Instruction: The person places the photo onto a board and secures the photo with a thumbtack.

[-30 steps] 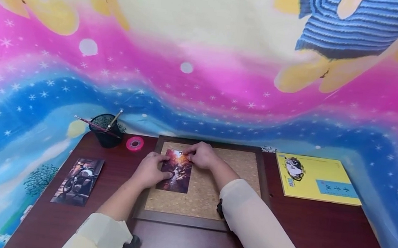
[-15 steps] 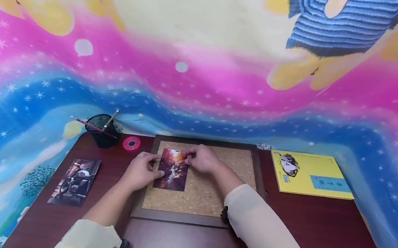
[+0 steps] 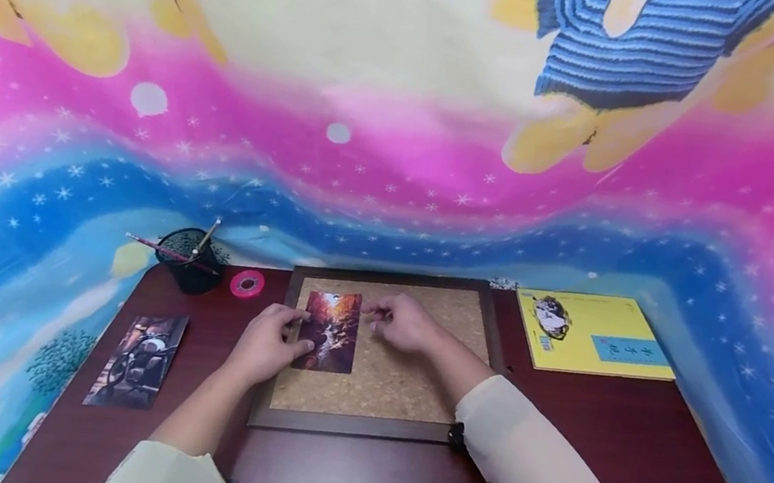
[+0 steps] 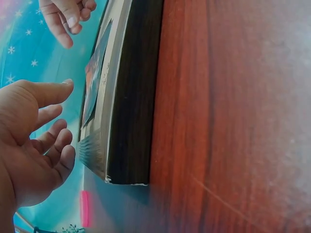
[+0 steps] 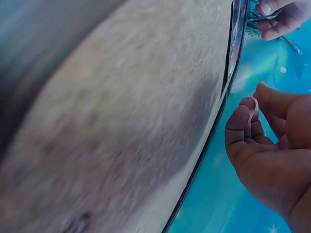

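Note:
A photo print of orange foliage and a pale stream lies on the left part of a framed cork board, with a small light spot at its top edge. My left hand is at the photo's left edge, thumb tip overlapping it in the head view; whether it touches is unclear. Its fingers are spread and loosely bent, holding nothing. To the photo's right, my right hand hovers over the cork, apart from the print. Its loosely bent fingers hold nothing visible.
A second photo print, of a motorcycle, lies on the table at left. Behind it stand a black mesh pencil cup with pencils and a pink tape roll. A yellow book lies at right; a patterned cloth hangs behind.
My right hand has let go of the photo's upper right edge and drawn off to the right. The left hand stays at the left edge. The head view has shifted slightly.

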`<state>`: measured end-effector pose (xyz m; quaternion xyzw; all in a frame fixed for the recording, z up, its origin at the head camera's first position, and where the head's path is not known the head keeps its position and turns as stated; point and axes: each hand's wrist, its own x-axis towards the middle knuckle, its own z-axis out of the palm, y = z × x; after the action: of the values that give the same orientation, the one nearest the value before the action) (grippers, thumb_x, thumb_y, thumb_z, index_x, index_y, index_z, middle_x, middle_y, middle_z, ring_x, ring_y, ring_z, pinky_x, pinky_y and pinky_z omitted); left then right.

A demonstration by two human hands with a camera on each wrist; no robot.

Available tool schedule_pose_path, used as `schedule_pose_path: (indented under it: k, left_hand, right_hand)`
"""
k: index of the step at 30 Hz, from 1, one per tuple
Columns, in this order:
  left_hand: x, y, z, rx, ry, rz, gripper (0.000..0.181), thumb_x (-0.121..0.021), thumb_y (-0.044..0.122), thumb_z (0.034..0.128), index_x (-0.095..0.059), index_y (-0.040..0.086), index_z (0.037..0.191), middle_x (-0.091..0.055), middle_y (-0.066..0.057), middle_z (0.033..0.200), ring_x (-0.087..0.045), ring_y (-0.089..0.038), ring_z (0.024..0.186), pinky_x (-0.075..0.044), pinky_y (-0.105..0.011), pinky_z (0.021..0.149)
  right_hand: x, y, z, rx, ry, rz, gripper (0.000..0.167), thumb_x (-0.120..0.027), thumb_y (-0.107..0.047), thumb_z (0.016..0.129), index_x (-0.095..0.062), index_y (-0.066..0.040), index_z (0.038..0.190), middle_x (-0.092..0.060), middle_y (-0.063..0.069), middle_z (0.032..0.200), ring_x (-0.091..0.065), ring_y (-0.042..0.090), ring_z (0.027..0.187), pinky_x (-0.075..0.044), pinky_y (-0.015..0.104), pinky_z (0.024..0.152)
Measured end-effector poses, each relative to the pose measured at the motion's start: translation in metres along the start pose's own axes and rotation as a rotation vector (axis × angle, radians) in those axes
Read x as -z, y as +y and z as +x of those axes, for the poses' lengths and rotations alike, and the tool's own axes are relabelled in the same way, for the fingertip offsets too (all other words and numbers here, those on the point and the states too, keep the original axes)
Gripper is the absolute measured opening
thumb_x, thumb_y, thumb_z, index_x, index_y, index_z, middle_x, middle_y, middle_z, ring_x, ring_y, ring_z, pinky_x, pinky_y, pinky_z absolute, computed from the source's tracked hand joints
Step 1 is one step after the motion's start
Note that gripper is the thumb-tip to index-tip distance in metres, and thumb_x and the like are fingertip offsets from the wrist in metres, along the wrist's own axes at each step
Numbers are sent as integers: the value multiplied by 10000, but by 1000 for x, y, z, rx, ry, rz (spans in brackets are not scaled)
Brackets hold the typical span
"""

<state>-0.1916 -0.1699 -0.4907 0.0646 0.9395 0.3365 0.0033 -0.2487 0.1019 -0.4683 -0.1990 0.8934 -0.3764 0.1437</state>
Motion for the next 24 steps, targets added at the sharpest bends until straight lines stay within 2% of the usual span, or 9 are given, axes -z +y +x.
schedule_pose_path:
  k: [9, 14, 24]
  left_hand:
    - [1, -5, -9, -26, 15, 17, 487, -849, 244, 869, -705, 94, 1310, -643, -90, 1232, -644, -274, 1059, -536, -483, 909]
    - [6, -7, -11, -35, 50, 28, 489, -857, 233, 853, -715, 87, 1297, -646, -89, 1227, -644, -275, 1033, -532, -484, 902]
    - [16, -18, -17, 19, 45, 47, 495, -850, 261, 856, -706, 94, 1299, -646, -112, 1242, -633, -288, 1045, -537, -493, 905]
  right_hand:
    - [15, 18, -23, -4, 25, 5, 378, -727, -43, 931, -699, -67, 1308, -746, 45, 1098, -656, 141, 956, -549, 353, 918]
    - [25, 26, -33, 9, 55, -25, 366, -713, -49, 938, -700, -47, 1303, -735, 22, 1071, -656, 150, 956, -546, 373, 920]
    - [36, 44, -55, -3, 83, -84, 323, -721, -83, 947, -721, -56, 1269, -714, -13, 1019, -651, 145, 932, -551, 379, 892]
